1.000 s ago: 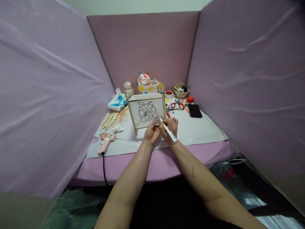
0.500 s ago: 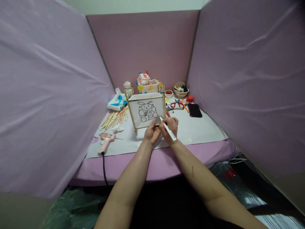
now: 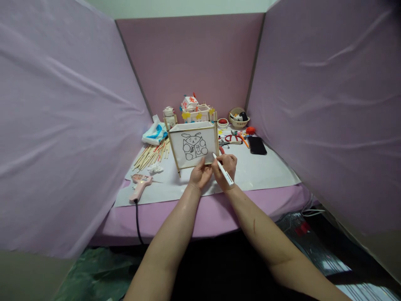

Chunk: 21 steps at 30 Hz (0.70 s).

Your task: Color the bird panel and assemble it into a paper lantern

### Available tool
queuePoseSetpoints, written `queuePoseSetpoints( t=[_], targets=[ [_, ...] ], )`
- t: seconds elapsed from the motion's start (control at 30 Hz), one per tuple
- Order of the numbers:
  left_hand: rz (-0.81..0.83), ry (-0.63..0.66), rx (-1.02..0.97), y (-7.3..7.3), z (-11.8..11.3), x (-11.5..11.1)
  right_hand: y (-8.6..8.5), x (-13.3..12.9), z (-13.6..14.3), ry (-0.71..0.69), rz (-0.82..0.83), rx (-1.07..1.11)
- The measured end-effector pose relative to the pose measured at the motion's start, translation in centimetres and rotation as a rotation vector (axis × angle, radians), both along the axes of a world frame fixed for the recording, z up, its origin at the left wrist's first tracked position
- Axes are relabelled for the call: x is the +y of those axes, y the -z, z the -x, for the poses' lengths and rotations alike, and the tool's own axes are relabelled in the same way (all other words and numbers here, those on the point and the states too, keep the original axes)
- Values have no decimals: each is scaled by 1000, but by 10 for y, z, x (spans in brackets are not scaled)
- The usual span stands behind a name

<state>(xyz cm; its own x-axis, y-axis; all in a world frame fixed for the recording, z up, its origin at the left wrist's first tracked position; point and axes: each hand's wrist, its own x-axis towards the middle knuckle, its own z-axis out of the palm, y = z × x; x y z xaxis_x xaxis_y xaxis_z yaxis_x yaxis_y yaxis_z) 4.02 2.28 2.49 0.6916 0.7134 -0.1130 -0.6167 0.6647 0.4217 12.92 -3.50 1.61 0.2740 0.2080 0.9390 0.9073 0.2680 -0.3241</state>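
Note:
A white-panelled lantern frame (image 3: 177,148) edged with thin wooden sticks stands tilted above the table, its front panel facing me. On that panel is a black line drawing of a rabbit-like figure (image 3: 194,146). My left hand (image 3: 200,174) grips the lantern's lower edge, thumb on the front and the other fingers underneath. In my right hand (image 3: 228,167) is a white marker pen (image 3: 223,169), pinched between thumb and fingers. Its tip is at the panel's lower right; whether it touches the surface I cannot tell.
Left lie wooden sticks (image 3: 150,156), a crumpled tissue (image 3: 155,168) and a pink glue gun (image 3: 140,186) with a black cord. A decorated model (image 3: 197,112) and a jar (image 3: 169,116) stand behind. Right are a basket (image 3: 239,123), scissors (image 3: 232,139) and a black phone (image 3: 257,145).
My right hand and the marker pen have shifted slightly right along the panel. The left hand still holds the lantern frame in the same place.

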Motion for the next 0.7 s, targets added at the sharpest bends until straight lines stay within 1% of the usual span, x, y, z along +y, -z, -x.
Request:
queuePoseSetpoints(
  t=[0.2,0.37,0.7],
  targets=[
    [-2,0,9,-1,1,0,2,1,0,4,-19,-13],
    [-3,14,23,-2,2,-1,3,2,0,7,4,-14],
    [1,47,34,0,4,2,3,1,3,-42,29,-11]
  ],
)
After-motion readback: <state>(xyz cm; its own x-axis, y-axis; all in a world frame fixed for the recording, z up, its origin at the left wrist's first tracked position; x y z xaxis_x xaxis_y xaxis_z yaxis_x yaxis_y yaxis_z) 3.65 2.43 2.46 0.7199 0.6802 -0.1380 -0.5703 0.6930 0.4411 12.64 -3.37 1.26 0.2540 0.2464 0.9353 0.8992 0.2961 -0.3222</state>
